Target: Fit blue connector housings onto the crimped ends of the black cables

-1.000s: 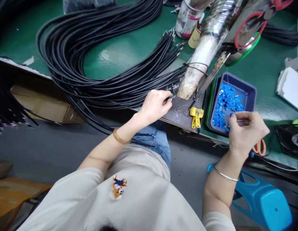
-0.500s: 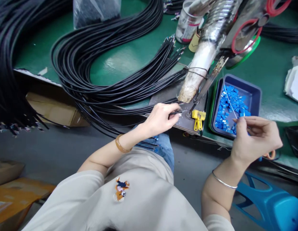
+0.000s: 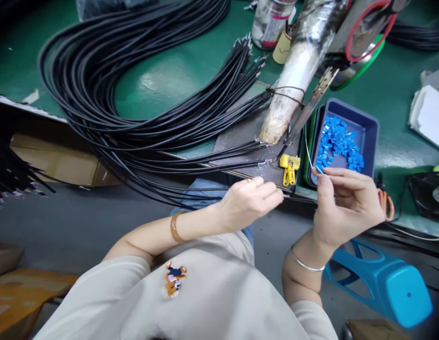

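My left hand (image 3: pixel 253 203) is closed in front of the bench edge, with coloured wire ends (image 3: pixel 286 195) showing past its fingertips. The black cable in it is mostly hidden by the hand. My right hand (image 3: pixel 347 203) pinches a thin silvery wire (image 3: pixel 308 150), which looks like solder, between thumb and forefinger at the tray's near left corner. Small blue connectors (image 3: pixel 341 141) lie in the dark blue tray (image 3: pixel 371 127). Between the hands, a yellow clip (image 3: pixel 289 169) sits at the edge of a dark board (image 3: pixel 237 148), below a slanted soldering iron (image 3: pixel 311 106).
A large bundle of black cables (image 3: pixel 81 85) curves over the green bench (image 3: pixel 163 89). A white-wrapped hose (image 3: pixel 286 104) hangs above the board, beside a jar (image 3: pixel 269 23). Orange-handled scissors (image 3: pixel 386 205) lie right of my right hand. A blue stool (image 3: pixel 403 293) stands below.
My left hand has come down toward me, off the board, and a cable end now lies on the board there. My right hand has shifted left, still pinching the thin wire.
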Tool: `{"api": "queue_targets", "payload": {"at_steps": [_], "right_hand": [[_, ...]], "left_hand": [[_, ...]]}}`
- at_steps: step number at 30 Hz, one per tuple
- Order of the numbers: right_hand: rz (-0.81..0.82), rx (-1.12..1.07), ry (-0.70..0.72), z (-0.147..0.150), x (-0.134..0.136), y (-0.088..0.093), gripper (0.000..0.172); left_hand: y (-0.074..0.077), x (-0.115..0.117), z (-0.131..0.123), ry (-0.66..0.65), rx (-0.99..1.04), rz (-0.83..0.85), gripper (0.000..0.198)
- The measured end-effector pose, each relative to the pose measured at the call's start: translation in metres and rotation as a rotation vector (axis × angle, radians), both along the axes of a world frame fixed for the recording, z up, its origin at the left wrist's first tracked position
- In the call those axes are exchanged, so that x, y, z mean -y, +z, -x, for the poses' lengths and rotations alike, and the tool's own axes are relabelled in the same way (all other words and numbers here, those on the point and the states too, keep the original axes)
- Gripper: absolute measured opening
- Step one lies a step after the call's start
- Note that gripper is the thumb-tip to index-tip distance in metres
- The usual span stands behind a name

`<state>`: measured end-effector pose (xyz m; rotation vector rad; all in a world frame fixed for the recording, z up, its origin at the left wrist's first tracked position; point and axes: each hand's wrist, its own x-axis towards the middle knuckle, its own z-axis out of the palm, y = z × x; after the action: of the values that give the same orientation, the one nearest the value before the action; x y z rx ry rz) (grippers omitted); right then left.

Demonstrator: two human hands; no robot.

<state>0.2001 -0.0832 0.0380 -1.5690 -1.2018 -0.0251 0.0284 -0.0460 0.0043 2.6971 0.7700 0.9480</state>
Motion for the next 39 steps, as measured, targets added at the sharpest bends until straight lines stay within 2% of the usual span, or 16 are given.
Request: {"api": "queue_targets", "payload": {"at_steps": [2, 3, 5, 6, 8, 10, 12, 15, 20, 27, 34, 39], "right_hand": [[-0.049, -0.091, 0.058, 0.006, 0.001, 0.002, 0.009], [-0.067, -0.133, 0.089, 0.009, 0.001, 0.003, 0.01], [-0.071, -0.196, 0.144, 0.014, 0.004, 0.005, 0.012], [-0.058, -0.217, 0.168, 0.017, 0.005, 0.005, 0.013], [-0.014, -0.232, 0.203, 0.022, 0.009, 0.004, 0.013], [0.043, -0.209, 0.221, 0.027, 0.01, 0.001, 0.012], [0.078, -0.158, 0.222, 0.03, 0.01, -0.003, 0.009], [0.044, -0.131, 0.238, 0.032, 0.006, -0.012, 0.005], [0.069, -0.251, 0.326, 0.029, -0.002, -0.019, 0.009], [0.151, -0.311, 0.424, 0.023, -0.003, -0.023, 0.011], [0.151, -0.298, 0.419, 0.024, -0.003, -0.026, 0.006], [0.052, -0.196, 0.328, 0.027, -0.001, -0.024, 0.016]], "left_hand": [[0.006, -0.001, 0.002, -0.163, -0.038, 0.13, 0.031], [0.008, -0.004, 0.004, -0.263, -0.021, 0.269, 0.028], [0.01, -0.014, 0.01, -0.428, 0.109, 0.682, 0.024], [0.01, -0.02, 0.013, -0.459, 0.196, 0.923, 0.026], [0.009, -0.03, 0.019, -0.399, 0.422, 1.306, 0.03], [0.007, -0.035, 0.022, -0.317, 0.613, 1.491, 0.031], [0.005, -0.034, 0.023, -0.275, 0.728, 1.542, 0.031], [0.003, -0.031, 0.019, -0.258, 0.794, 1.531, 0.029], [0.003, -0.029, 0.013, -0.281, 0.791, 1.482, 0.021], [0.002, -0.029, 0.011, -0.258, 0.759, 1.463, 0.018], [0.005, -0.029, 0.009, -0.244, 0.76, 1.464, 0.018], [0.008, -0.03, 0.007, -0.205, 0.737, 1.488, 0.021]]}}
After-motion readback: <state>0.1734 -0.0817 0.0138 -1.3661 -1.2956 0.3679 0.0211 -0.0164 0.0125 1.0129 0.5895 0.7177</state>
